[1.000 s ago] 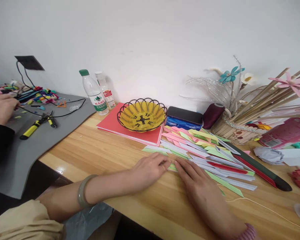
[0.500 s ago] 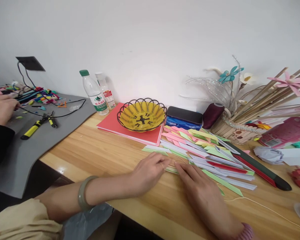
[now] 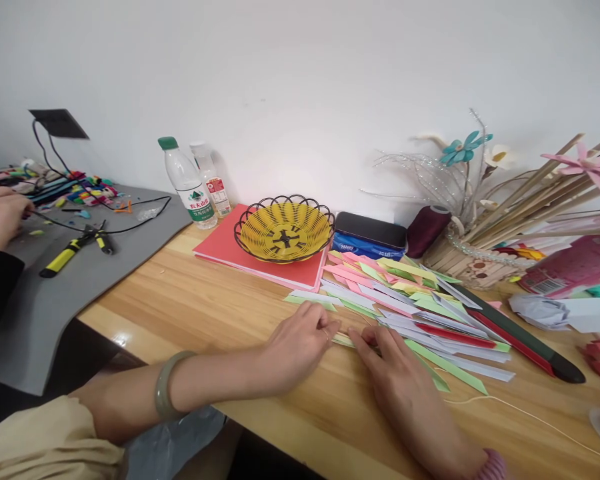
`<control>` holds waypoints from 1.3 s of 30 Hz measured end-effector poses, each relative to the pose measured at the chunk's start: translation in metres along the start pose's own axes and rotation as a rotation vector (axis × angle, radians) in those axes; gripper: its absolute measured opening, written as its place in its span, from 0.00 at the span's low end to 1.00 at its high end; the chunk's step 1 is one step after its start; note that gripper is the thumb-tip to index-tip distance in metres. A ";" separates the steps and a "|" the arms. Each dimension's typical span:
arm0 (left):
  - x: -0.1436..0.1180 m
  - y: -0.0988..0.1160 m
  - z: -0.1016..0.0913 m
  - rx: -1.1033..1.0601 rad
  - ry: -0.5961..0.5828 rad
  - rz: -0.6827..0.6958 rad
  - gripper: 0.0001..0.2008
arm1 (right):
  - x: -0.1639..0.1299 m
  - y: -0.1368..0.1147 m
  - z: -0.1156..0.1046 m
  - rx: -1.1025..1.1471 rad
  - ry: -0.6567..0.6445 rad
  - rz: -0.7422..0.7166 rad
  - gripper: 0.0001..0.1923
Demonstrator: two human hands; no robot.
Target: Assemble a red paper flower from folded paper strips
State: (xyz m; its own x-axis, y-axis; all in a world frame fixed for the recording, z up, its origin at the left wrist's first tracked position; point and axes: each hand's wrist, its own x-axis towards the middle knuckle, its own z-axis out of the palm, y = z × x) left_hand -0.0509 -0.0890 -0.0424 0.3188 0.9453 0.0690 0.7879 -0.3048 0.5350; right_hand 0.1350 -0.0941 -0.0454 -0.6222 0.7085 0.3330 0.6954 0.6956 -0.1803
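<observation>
A pale green folded paper strip (image 3: 343, 340) lies low over the wooden table between my hands, mostly hidden by fingers. My left hand (image 3: 300, 343) pinches its left end between thumb and curled fingers. On the right end, my right hand (image 3: 397, 370) presses with its fingertips, the fingers bent together. Just beyond is a heap of folded paper strips (image 3: 380, 283) in pink, white, green and yellow. A thin yellowish cord (image 3: 525, 417) trails from near my right hand toward the right edge.
A yellow woven basket (image 3: 300, 233) sits on a red paper stack (image 3: 220, 243). Behind stand two bottles (image 3: 195, 190). Dark thread (image 3: 427, 230) and a stick-filled holder (image 3: 465, 260) stand right. Another person's hand (image 3: 0, 213) is near pliers (image 3: 75, 253) on a grey mat (image 3: 125, 260).
My right fingers have bent and lifted slightly, while my left hand keeps its place with the strip. The other person's hand has shifted a little left.
</observation>
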 end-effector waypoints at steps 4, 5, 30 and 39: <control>-0.002 -0.008 -0.004 0.090 0.019 0.218 0.12 | 0.001 0.001 0.001 0.051 0.009 -0.007 0.18; -0.002 -0.012 -0.007 0.068 0.020 0.237 0.12 | 0.002 0.002 0.000 0.064 0.022 -0.003 0.16; -0.011 -0.050 -0.055 0.078 -0.064 0.148 0.22 | 0.078 0.016 0.002 -0.138 -0.138 -0.007 0.11; -0.004 -0.033 -0.055 -0.048 0.159 0.187 0.12 | 0.072 0.035 -0.010 0.028 -0.003 0.163 0.11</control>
State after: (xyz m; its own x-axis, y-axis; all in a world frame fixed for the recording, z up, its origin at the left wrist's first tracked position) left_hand -0.1069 -0.0767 -0.0142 0.3670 0.8804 0.3004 0.6961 -0.4741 0.5391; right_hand 0.1180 -0.0200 -0.0186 -0.5031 0.8126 0.2942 0.7772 0.5743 -0.2571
